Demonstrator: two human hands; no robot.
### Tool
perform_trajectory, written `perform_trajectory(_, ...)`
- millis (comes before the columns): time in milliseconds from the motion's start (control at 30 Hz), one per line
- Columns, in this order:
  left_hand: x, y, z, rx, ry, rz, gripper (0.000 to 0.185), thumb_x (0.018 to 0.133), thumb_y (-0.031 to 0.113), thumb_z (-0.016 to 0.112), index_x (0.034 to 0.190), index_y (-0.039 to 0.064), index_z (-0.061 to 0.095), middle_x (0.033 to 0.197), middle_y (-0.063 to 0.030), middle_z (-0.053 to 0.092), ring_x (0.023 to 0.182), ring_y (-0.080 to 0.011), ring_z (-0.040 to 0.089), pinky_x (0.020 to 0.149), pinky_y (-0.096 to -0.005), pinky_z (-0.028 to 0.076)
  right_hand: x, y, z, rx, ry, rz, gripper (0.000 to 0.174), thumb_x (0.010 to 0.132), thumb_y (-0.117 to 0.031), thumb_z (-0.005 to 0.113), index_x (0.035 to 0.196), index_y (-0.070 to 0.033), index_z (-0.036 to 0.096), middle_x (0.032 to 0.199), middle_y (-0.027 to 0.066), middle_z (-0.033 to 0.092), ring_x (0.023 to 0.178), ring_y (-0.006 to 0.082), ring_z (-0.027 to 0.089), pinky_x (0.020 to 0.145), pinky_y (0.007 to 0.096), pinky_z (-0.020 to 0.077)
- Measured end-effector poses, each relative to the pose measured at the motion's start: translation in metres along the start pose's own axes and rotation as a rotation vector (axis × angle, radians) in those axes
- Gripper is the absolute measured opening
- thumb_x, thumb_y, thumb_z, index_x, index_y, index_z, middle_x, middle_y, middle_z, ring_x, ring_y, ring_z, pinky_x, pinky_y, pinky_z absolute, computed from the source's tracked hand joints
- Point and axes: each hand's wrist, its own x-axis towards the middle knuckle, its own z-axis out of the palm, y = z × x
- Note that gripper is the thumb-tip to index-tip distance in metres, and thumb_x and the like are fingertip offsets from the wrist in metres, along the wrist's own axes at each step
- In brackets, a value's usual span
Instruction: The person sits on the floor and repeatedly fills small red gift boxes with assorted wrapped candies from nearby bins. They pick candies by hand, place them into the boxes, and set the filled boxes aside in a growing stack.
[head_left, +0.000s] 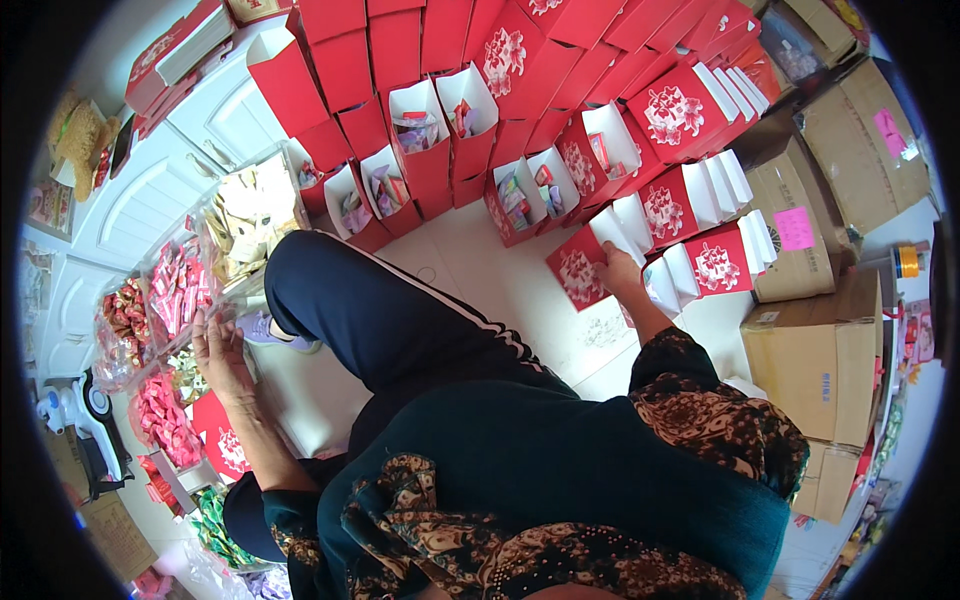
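Observation:
My right hand (621, 271) grips the upper edge of a red paper gift box (579, 268) with a white floral cut-out pattern, beside several like boxes with raised white flaps. My left hand (225, 360) hangs with its fingers slightly apart over the candy bins, near a bin of pink-wrapped candies (178, 289); nothing shows in it. Close by are red-brown wrapped candies (126, 319), cream packets (251, 214) and coral-pink packets (166, 420). Before me, open red boxes (417, 135) hold small wrapped sweets.
Stacked red boxes (397, 45) rise at the top. Cardboard cartons (810, 360) line the right side. White cabinet doors (142, 202) stand at the left, with green-wrapped candies (217, 529) at lower left. My knee reaches between the bins and the boxes.

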Motion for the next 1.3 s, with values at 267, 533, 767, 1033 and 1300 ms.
perform_trajectory(267, 0.000, -0.012, -0.026, -0.027, 0.106, -0.107, 0.037, 0.084, 0.012, 0.055, 0.120, 0.010, 0.045, 0.101, -0.0039, 0.055, 0.079, -0.0112, 0.054, 0.071, -0.0262, 0.047, 0.025, 0.024, 0.019, -0.151, -0.092, 0.105, 0.024, 0.075, -0.016, 0.056, 0.098, -0.009, 0.053, 0.100, 0.0180, 0.058, 0.094, 0.0325, 0.057, 0.079, 0.0408, 0.0464)
perform_trajectory(533, 0.003, -0.018, -0.057, -0.047, 0.218, -0.126, 0.034, 0.084, 0.012, 0.056, 0.117, 0.011, 0.049, 0.094, -0.0028, 0.057, 0.076, -0.0116, 0.054, 0.068, -0.0266, 0.048, 0.029, -0.029, -0.010, 0.044, 0.552, -0.212, 0.022, 0.073, -0.013, 0.058, 0.092, -0.008, 0.048, 0.089, 0.0127, 0.055, 0.087, 0.0315, 0.053, 0.072, 0.0407, 0.0448)
perform_trajectory(767, 0.005, -0.028, -0.084, -0.052, 0.369, -0.191, 0.031, 0.083, 0.011, 0.056, 0.114, 0.012, 0.052, 0.092, -0.0016, 0.057, 0.075, -0.0111, 0.054, 0.064, -0.0266, 0.048, 0.088, -0.073, -0.064, -0.166, 0.633, -0.214, 0.042, 0.068, -0.012, 0.063, 0.109, -0.011, 0.050, 0.099, 0.0133, 0.057, 0.093, 0.0308, 0.054, 0.081, 0.0416, 0.0430)
perform_trajectory(1033, 0.004, -0.029, -0.113, -0.040, 0.396, -0.166, 0.025, 0.082, 0.012, 0.057, 0.107, 0.013, 0.054, 0.093, -0.0017, 0.056, 0.074, -0.0118, 0.052, 0.062, -0.0264, 0.049, 0.116, -0.043, -0.081, -0.024, 0.353, -0.016, 0.036, 0.072, -0.022, 0.064, 0.103, -0.008, 0.052, 0.088, 0.0206, 0.060, 0.087, 0.0368, 0.058, 0.074, 0.0442, 0.0467)
perform_trajectory(1300, 0.007, -0.039, -0.114, -0.032, 0.384, -0.202, 0.029, 0.082, 0.011, 0.057, 0.111, 0.013, 0.052, 0.092, -0.0005, 0.056, 0.075, -0.0123, 0.053, 0.064, -0.0280, 0.048, 0.112, -0.034, -0.077, -0.035, 0.257, 0.067, 0.038, 0.073, -0.020, 0.063, 0.106, -0.007, 0.049, 0.092, 0.0213, 0.060, 0.089, 0.0374, 0.057, 0.077, 0.0437, 0.0464)
